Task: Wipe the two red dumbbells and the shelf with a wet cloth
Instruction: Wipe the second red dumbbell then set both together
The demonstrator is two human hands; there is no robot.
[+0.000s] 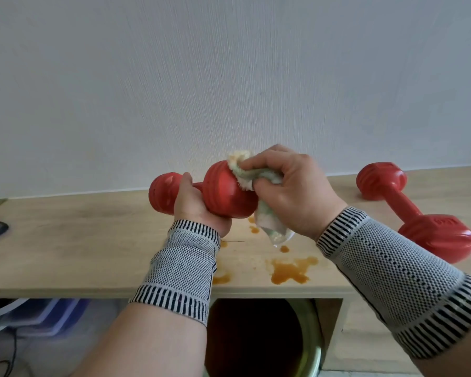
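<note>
red plastic dumbbell (223,194), held up above the light wooden shelf (93,240), has its handle in the grip of the left hand (199,205). the right hand (288,191) bunches a pale green and cream wet cloth (256,180) against the near head. a second red dumbbell (413,208) lies on the shelf to the right, well apart. orange-brown spills (291,270) mark the shelf below the hands.

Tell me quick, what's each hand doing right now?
Left hand: closed around the handle of a red dumbbell.
Right hand: gripping the cloth, pressed against that dumbbell.
</note>
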